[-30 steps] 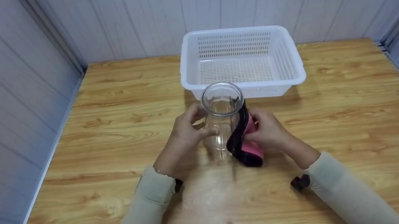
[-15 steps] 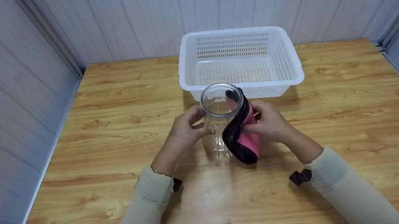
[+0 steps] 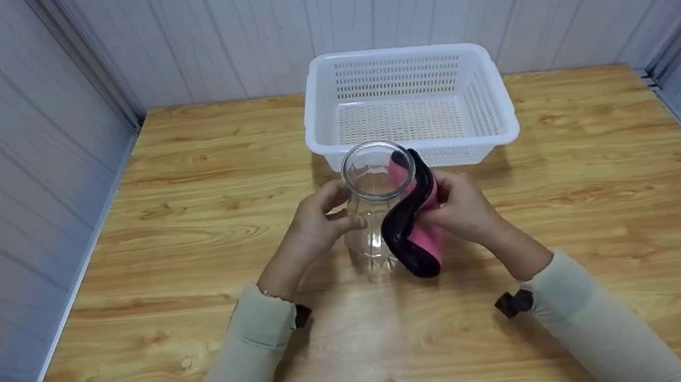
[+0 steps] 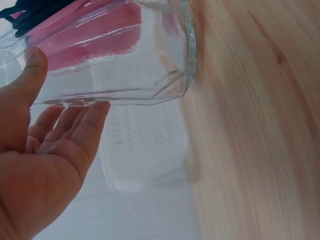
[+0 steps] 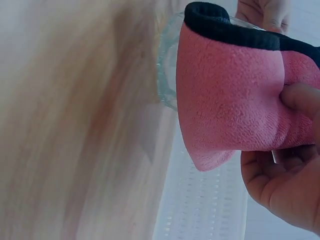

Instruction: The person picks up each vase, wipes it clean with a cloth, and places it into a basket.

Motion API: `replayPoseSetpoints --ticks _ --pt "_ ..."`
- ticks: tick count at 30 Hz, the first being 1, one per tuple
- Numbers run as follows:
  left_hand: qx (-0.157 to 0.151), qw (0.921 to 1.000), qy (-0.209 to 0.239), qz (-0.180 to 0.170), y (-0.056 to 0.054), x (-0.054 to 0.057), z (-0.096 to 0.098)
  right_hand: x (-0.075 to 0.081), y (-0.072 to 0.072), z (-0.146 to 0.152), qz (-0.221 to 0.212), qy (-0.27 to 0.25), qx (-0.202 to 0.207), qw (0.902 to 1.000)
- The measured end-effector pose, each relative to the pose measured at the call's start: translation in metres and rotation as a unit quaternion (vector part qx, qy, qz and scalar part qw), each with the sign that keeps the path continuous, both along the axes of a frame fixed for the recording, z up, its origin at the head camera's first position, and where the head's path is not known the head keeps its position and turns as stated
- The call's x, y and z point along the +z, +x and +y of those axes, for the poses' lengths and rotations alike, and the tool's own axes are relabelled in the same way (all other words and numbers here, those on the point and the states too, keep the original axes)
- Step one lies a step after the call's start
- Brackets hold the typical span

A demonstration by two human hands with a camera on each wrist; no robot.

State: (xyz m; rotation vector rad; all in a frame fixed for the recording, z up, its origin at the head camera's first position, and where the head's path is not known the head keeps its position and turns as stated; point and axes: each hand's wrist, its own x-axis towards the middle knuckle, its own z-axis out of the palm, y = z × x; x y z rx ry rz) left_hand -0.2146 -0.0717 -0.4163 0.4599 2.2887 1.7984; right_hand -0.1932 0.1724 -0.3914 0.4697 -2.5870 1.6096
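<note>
A clear glass jar (image 3: 370, 241) with a wide round mouth stands near the middle of the table. My left hand (image 3: 312, 226) holds its left side, thumb at the front and fingers behind. On the jar's right side lies a pink cloth (image 3: 428, 240) with black edging, folded in a wavy bend. My right hand (image 3: 463, 207) pinches this cloth between thumb and fingers. In the right wrist view the fuzzy cloth (image 5: 230, 90) covers most of the jar; through the glass (image 4: 150, 80), the left wrist view shows pink on the far side.
Just behind the jar is a white plastic basket (image 3: 318, 112) with slotted walls, its front rim close to the jar's mouth. Pale panel walls (image 3: 259, 19) border the wooden table (image 3: 200, 254) at the back and sides.
The right hand has shifted the cloth slightly away from me along the jar, bringing its upper end up beside the rim. The left hand and jar have stayed nearly in place.
</note>
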Motion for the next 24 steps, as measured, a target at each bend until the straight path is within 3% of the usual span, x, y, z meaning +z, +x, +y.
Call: replayPoseSetpoints --ticks 3,10,16,24 --pt "0.000 1.0000 0.006 -0.001 0.000 0.000 0.000 -0.020 -0.008 0.006 0.003 0.015 -0.009 0.9998" --pt "0.001 1.0000 0.009 0.001 -0.001 -0.003 0.001 -0.036 -0.008 0.009 -0.014 0.085 -0.016 0.9961" --pt "0.001 1.0000 0.005 -0.001 -0.001 -0.003 0.000 -0.041 -0.008 0.009 -0.033 0.107 -0.026 0.9934" --pt "-0.007 0.9999 0.013 0.004 -0.001 -0.002 0.000 -0.038 -0.006 0.009 -0.039 0.097 -0.032 0.9940"
